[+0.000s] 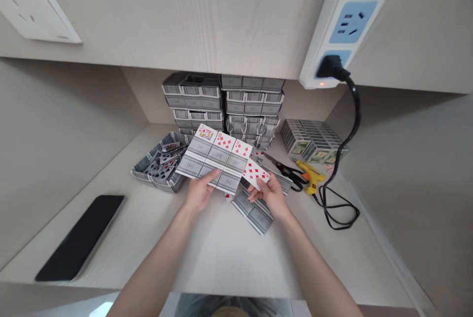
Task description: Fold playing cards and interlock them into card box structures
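Observation:
A panel of joined playing cards [218,159] is tilted above the desk, grey backs up, with a jack, a 10 and a 9 of diamonds showing along its far edge. My left hand [200,191] pinches its near edge, thumb on top. Between the fingers of my right hand [269,193] is a single 8 of diamonds [254,171], touching or very near the panel's right side. Beneath my right hand lies another strip of grey-backed cards [254,212]. More cards lie partly hidden behind the panel.
A card-made box [153,185] at left holds loose cards. Stacked card boxes [253,102] stand behind. Black scissors [291,174], a yellow glue gun [311,175], its looped black cable [342,228] and packed decks [312,139] are at right. A black phone [81,238] lies front left.

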Motion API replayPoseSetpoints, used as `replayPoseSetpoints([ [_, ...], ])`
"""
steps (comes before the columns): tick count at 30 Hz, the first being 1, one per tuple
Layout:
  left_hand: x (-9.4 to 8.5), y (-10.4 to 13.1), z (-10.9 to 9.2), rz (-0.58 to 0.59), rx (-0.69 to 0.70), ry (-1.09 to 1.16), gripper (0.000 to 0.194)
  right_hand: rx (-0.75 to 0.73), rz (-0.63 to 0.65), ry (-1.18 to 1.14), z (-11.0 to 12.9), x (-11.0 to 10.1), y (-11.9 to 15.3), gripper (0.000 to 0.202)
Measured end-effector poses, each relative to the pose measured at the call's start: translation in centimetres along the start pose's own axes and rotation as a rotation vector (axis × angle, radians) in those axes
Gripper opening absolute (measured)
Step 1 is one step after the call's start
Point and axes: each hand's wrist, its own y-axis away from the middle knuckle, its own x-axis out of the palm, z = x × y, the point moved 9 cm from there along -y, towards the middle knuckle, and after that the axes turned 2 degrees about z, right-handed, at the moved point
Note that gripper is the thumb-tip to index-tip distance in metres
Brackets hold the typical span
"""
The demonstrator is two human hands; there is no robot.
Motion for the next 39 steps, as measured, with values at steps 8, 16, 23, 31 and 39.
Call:
replayPoseSetpoints([
  [8, -0.5, -0.2, 0.3, -0.054, 0.043, 0.040, 0.055, 0.012, 0.035, 0.018, 0.4, 1.1, 0.4, 0.030],
  [16, -2.4, -0.1, -0.4, -0.250, 0.109, -0.058, 0.053, 0.043, 0.064, 0.054, -0.2, 1.5, 0.4, 0.030],
  [23, -2.6, -0.2, -0.8, -0.267, 0.103, -0.075, 0.050, 0.124, 0.053, 0.071, -0.5, 1.6, 0.6, 0.033],
  [31, -2.3, -0.2, -1.4, -0.234, 0.127, -0.127, 0.054, 0.188, 0.079, 0.033, -0.6, 1.6, 0.8, 0.035],
  [39, -2.0, -0.3, -1.2, -0.203, 0.080, -0.090, 0.058, 0.237, 0.098, 0.019, -0.2, 1.6, 1.1, 0.034],
])
